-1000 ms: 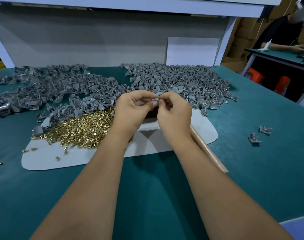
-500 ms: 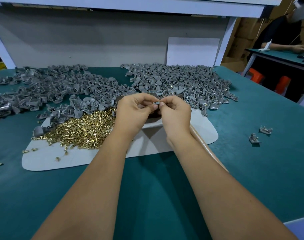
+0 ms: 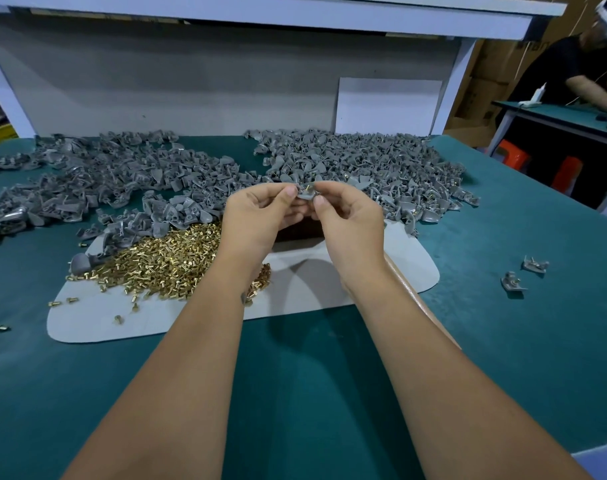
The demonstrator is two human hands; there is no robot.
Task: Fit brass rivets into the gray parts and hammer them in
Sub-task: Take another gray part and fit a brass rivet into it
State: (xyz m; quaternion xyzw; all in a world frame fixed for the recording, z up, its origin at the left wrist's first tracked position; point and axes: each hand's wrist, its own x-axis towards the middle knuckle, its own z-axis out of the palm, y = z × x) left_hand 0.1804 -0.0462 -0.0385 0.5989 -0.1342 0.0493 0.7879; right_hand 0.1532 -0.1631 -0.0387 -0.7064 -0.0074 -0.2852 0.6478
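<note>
A small gray moulded plastic part (image 3: 307, 195) was held up between both hands, above the far edge of the pale gray mat (image 3: 316, 289) and in front of the heaps of loose gray parts (image 3: 364, 168). The left hand (image 3: 257, 220) pinched its left end between thumb and curled fingers, and the right hand (image 3: 350, 223) pinched the right end the same way, so the piece sat steady at a comfortable viewing height. A short brass rivet (image 3: 309, 189) stood up from the part between the two thumbs; it appeared to be seated in its hole, though how deep could not be told. Holding it in both hands probably let the person press and check the rivet before laying it down for hammering. The pile of loose brass rivets (image 3: 163, 261) lay on the mat just beside the left wrist, within easy reach. A light wooden handle (image 3: 430, 306), likely the hammer's, lay under the right forearm. Two gray parts (image 3: 523, 275) sat well apart on the green table (image 3: 503, 341), perhaps finished ones.
</note>
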